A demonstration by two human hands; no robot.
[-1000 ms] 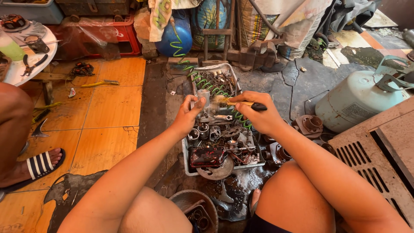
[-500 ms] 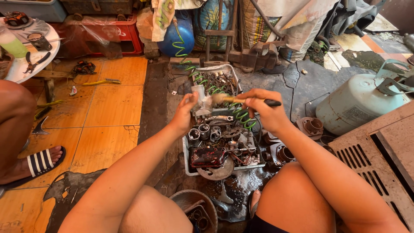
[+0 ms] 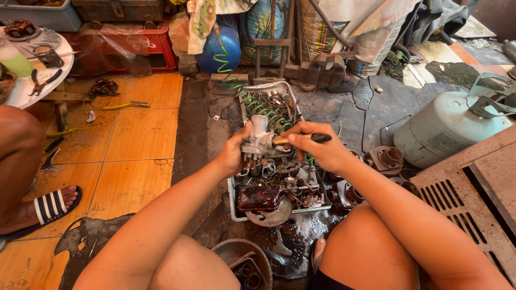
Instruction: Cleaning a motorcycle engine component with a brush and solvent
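Head view: the left hand (image 3: pixel 232 156) is clamped around a small metal carburettor (image 3: pixel 257 140) above the tray's (image 3: pixel 235 210) far edge. The right hand (image 3: pixel 317 150) is closed on a dark-handled tool (image 3: pixel 301 139) touching it. The carburettor looks rigid, fairly heavy and probably oily, so the blocky body is the safest hold.

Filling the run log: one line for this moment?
left hand: holds carburetor | right hand: holds brush | below: parts tray

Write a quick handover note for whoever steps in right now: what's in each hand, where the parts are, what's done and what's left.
Left hand: grips a small grey metal engine part, held up over the parts tray.
Right hand: holds a brush, its tip against the part.
Tray: full of greasy metal pieces, with a green coiled hose behind.
Done: cannot tell how clean the part is.
Left: brushing is under way; the tray's parts look dirty.
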